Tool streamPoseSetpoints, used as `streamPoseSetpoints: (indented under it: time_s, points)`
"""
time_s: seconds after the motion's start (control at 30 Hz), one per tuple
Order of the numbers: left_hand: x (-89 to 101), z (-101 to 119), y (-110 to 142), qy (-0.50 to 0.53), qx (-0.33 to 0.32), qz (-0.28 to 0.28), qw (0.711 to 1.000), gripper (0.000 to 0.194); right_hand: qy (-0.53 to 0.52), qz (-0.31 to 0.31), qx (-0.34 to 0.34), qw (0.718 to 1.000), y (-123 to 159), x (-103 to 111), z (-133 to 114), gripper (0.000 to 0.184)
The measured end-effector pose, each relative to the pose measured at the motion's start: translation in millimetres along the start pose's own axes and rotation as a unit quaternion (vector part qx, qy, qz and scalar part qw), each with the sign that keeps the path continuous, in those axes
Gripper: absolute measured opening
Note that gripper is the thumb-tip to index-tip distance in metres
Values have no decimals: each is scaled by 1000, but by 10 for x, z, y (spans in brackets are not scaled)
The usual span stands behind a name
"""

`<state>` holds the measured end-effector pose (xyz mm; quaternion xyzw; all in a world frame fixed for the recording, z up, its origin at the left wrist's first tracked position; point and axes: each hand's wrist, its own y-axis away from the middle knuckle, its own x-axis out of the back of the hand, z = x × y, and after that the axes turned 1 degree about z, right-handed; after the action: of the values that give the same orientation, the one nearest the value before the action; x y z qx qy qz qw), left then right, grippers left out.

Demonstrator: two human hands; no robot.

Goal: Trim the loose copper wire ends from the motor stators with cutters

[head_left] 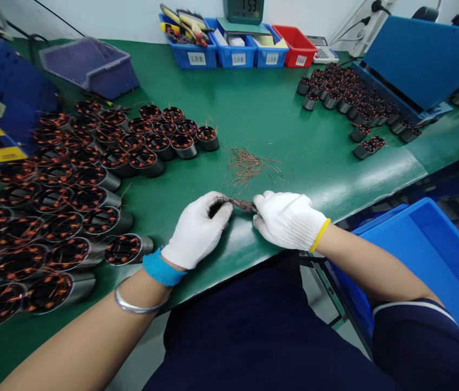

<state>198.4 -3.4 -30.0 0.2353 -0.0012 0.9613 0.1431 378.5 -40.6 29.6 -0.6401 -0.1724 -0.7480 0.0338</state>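
My left hand (200, 228), in a white glove, curls around a motor stator (216, 207); only its dark rim shows between thumb and fingers. In my gloved right hand (290, 220) is a pair of cutting pliers (244, 205), its handles mostly hidden by the fingers. The jaws point left and meet the left hand's fingertips at the stator's edge. Just beyond both hands lies a loose pile of copper wire clippings (249, 165). To the left stand many stators with copper windings, the closest being a single stator (127, 250) near my left wrist.
More stators (341, 92) stand at the back right beside a blue machine (428, 60). Along the wall are blue bins (195, 57) with tools, a red bin (294, 43) and a purple bin (111, 76). A large blue crate (428, 244) sits below the table's right edge.
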Motion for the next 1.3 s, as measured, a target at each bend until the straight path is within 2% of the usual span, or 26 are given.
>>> streamPoseSetpoints:
  time_s: [0.47, 0.8, 0.87, 1.0, 1.03, 1.13, 1.2, 1.3]
  points:
    - [-12, -17, -2, 8, -9, -2, 1000, 19, 2, 1, -10, 1000, 5, -24, -14, 34]
    - [2, 65, -7, -62, 3, 13, 998, 22, -17, -35, -15, 999, -52, -3, -39, 36]
    - [26, 114, 19, -120, 2, 22, 993, 28, -1, -22, -10, 1000, -63, -22, -25, 38]
    - [124, 201, 92, -278, -11, 13, 960, 69, 35, -5, -48, 998, -26, -93, 56, 40]
    - [149, 209, 104, -304, -14, 2, 953, 72, 43, 0, -71, 997, 1, -120, 98, 39]
    - [190, 194, 103, -342, -17, -37, 939, 52, 58, 17, -139, 988, 102, -229, 283, 39]
    - [180, 165, 86, -342, -34, -52, 937, 41, 59, 34, -156, 985, 156, -302, 426, 42]
    - [126, 120, 69, -314, -85, -58, 944, 47, 43, 110, -121, 986, 167, -361, 542, 54]
